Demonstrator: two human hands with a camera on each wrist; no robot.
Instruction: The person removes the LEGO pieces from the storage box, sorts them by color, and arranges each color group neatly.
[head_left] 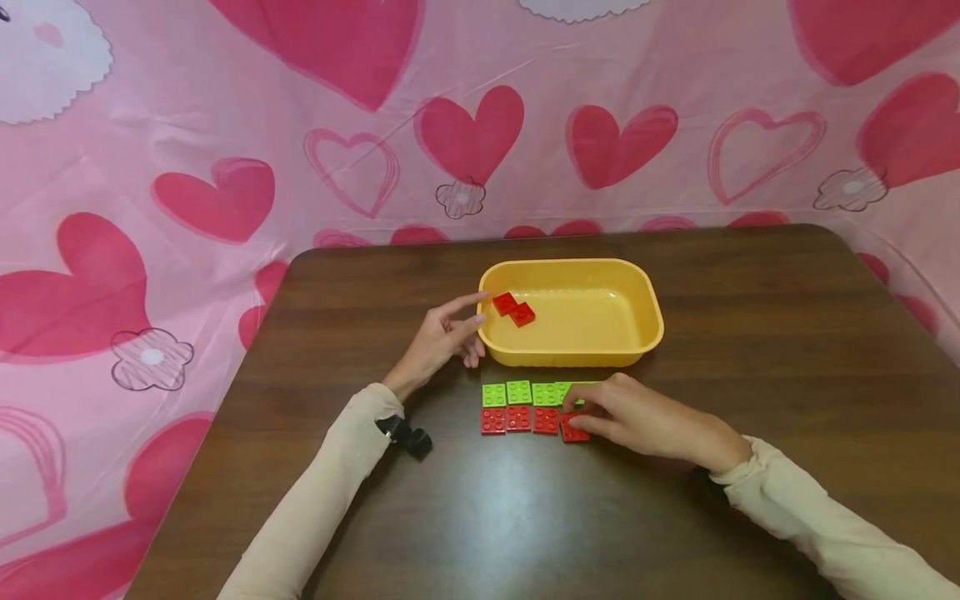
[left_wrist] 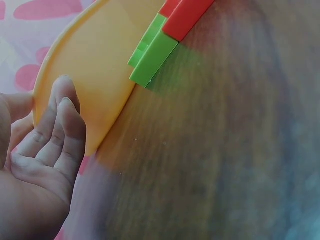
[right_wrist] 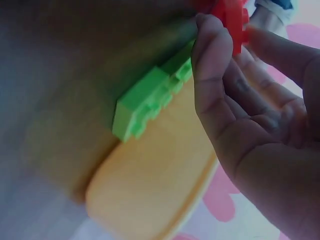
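My right hand (head_left: 637,417) pinches a red building brick (head_left: 575,428) between thumb and fingertips, at the right end of a row of red bricks (head_left: 518,419). The held brick also shows at the fingertips in the right wrist view. Just behind the red row lies a row of green bricks (head_left: 518,392), its right end partly hidden by my right hand. My left hand (head_left: 446,333) rests at the left end of a yellow bin (head_left: 570,359), index finger and thumb at the rim, other fingers relaxed outside its wall. Two red bricks (head_left: 522,314) lie inside the bin at its left.
The brown wooden table (head_left: 480,533) carries the bin and both brick rows. A pink cloth (head_left: 285,108) with hearts hangs behind and beside the table. A black strap device (head_left: 407,436) sits on my left wrist.
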